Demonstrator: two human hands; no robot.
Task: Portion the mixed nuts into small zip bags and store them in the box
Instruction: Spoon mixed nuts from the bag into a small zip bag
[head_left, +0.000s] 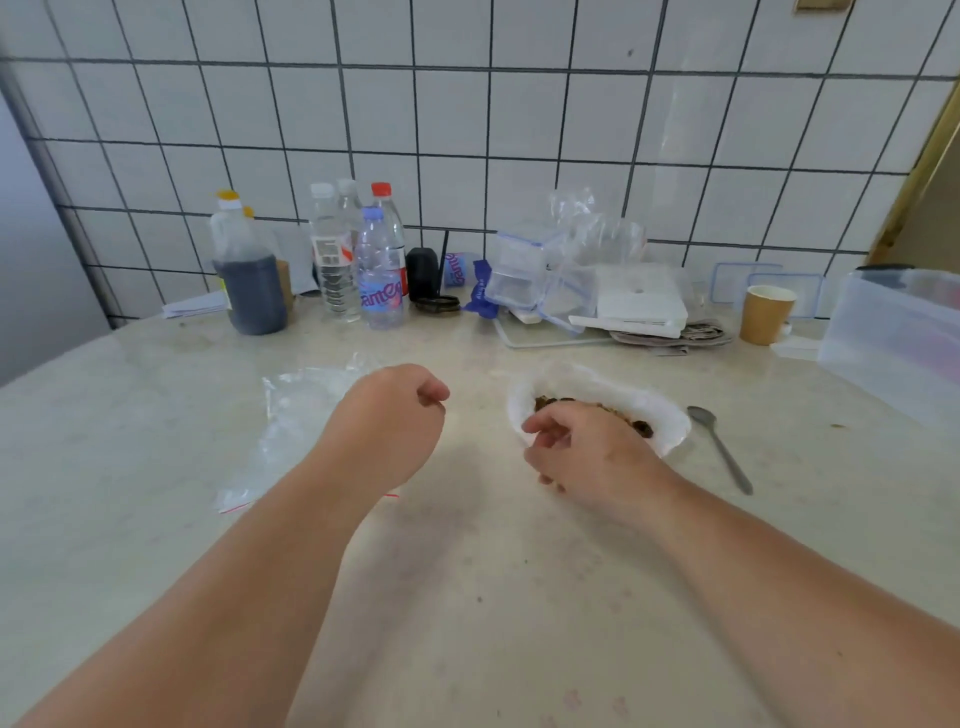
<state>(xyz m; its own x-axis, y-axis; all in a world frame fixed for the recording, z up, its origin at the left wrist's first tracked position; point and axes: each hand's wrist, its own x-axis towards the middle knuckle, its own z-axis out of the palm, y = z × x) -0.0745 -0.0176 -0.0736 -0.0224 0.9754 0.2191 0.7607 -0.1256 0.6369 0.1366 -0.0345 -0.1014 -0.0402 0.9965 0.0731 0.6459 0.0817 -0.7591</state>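
- The tabletop (467, 597) is pale stone, with clutter along the tiled wall at the back: a dark-liquid jug (248, 270), several water bottles (381, 270) and a paper cup (766, 313).
- The translucent storage box (893, 343) stands at the far right edge, well apart from both hands; I take it for the box the filled bags should end up in.
- A stack of clear zip bags (291, 415) lies flat on the left, partly under the left forearm, its red zip line showing near the wrist.
- The white plate (670, 415) sits right of centre and holds the mixed nuts (641, 427), a brown heap along its middle.
- The left hand (387, 421) hangs above the bags with its fingers curled loosely inward; nothing shows between them.
- The right hand (587, 452) is at the near rim of the plate with its fingers bent over; something small and brown peeks out under the palm, but whether it is pinching nuts I cannot tell.
- A metal spoon (719, 447) lies just beside the plate on the right, untouched.
- My reading: no bag is open yet, so portioning is barely begun. To do it well, peel one bag off the stack, hold its mouth wide with the left hand, and bring nuts over with the spoon (neater than fingers), keeping the bag close to the plate so strays land on it.
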